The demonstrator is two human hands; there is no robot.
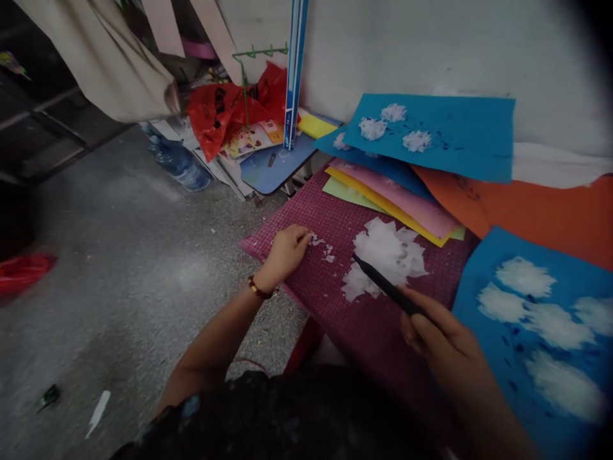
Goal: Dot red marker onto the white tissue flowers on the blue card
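My right hand (438, 335) grips a slim black pen (390, 286), its narrow tip pointing left over the table. Just beyond and under the pen lies a pile of torn white tissue paper (390, 249). On the left side of the table, my left hand (288, 250) has its thumb and fingers pinched together. Small white paper scraps (328, 252) with blue marks lie at its fingertips; what the pinch holds is too small to make out. Both hands are above a red checked tablecloth (316, 214).
Blue sheets with white tuft flowers lie at the back (464, 137) and right (498, 319). Coloured paper sheets (402, 198) and an orange sheet (550, 211) sit between. Beyond the table are a small blue table (265, 171), a red bag (223, 112) and a water bottle (179, 163).
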